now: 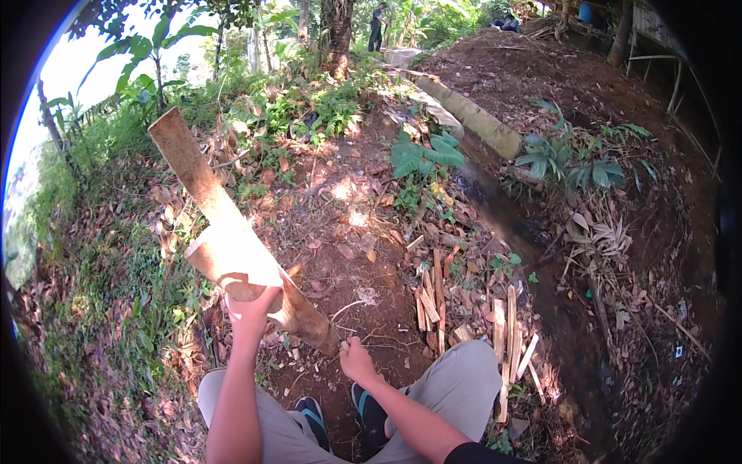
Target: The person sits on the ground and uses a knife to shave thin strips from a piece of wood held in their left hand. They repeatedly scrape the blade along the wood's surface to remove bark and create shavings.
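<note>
A long, flat wooden board [185,158] slants from the upper left down toward my knees, its middle washed out by sunlight. A shorter, broader piece of wood [207,254] lies against it or is part of it; the glare hides which. My left hand [253,305] is closed on the wood near this shorter piece, thumb along the edge. At the board's lower end, my right hand [355,360] has its fingers curled in and seems to grip the tip. The inside of that fist is hidden.
Split wood sticks [429,298] lie in a pile to the right, with more sticks [506,340] by my right knee. Beyond runs a dark, wet ditch [533,255] with a low concrete edge [479,124]. A person [377,27] stands far off near trees.
</note>
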A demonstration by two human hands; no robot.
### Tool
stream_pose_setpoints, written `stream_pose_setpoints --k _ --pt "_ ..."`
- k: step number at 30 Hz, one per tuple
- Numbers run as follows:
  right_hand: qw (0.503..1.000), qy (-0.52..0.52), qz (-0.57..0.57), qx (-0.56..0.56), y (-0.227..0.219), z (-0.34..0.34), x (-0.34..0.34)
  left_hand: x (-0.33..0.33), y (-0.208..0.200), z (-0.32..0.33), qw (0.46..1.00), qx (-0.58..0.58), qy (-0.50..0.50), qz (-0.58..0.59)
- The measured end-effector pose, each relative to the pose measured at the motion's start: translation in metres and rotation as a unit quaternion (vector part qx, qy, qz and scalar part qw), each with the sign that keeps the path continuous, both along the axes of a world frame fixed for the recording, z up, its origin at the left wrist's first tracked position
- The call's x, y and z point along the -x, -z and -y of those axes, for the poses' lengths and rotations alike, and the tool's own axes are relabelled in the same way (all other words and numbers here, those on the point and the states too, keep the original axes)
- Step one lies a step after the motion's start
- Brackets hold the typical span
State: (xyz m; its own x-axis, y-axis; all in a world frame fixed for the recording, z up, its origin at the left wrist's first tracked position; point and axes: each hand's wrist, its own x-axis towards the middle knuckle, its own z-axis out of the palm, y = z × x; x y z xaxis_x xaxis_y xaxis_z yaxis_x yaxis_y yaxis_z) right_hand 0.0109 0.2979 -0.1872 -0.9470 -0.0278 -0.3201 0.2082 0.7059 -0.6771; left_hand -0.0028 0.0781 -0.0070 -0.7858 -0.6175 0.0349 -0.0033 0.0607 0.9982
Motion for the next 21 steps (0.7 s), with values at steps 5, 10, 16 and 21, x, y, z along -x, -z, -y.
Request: stream_pose_setpoints --k 5,10,16,21 --pt "0.995 -0.005 -0.091 0.047 0.000 0.003 0.000 0.003 0.004 -0.001 0.999 0.038 -0.008 -0.008" --pt "0.999 0.014 -0.033 0.019 0.005 -0.001 -0.002 -0.001 -0.011 -0.007 0.998 0.008 0.044 -0.055" --pt "0.995 0.010 -0.067 0.073 -0.003 0.006 -0.004 -0.002 -0.016 -0.008 0.995 0.049 0.041 -0.083" --pt "0.993 0.005 -0.091 0.075 -0.001 0.004 -0.004 -0.003 -0.019 -0.010 0.994 0.050 0.075 -0.066"
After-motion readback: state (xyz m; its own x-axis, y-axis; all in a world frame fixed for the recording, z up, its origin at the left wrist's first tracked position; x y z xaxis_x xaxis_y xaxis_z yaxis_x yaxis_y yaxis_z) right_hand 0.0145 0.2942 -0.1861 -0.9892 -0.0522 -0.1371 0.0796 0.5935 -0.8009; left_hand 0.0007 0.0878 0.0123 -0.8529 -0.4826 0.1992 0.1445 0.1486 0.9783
